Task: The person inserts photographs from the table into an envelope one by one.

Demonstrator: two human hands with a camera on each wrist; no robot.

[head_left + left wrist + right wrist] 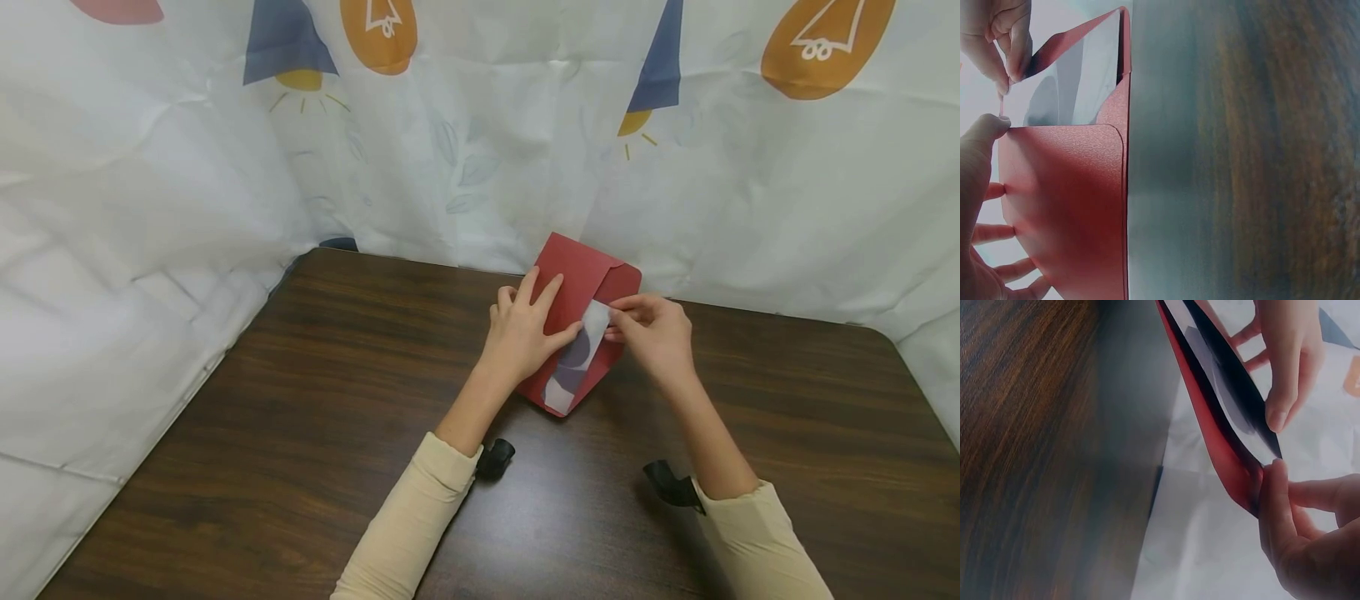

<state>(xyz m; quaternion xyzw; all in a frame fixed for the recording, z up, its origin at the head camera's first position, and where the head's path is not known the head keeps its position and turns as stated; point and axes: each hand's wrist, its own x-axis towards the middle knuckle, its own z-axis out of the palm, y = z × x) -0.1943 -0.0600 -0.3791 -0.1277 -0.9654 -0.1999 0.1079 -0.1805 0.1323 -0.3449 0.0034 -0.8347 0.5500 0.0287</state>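
A red envelope [567, 287] lies tilted near the back of the table, its open side toward the right. Out of its opening shows a white printed paper [579, 358] with grey-purple shapes, most of it inside. My left hand [517, 329] rests on the envelope's front with fingers spread, the thumb near the opening's edge. With thumb and fingertips, my right hand [656, 333] pinches the paper's upper right corner at the envelope's side. In the right wrist view the envelope [1225, 465] gapes, with the paper [1219, 387] between its two walls.
The dark wood-grain table [300, 400] reaches back to a white patterned curtain [480, 150], which also hangs along the left and right sides. Black wrist cameras sit at both cream sleeves [408, 517].
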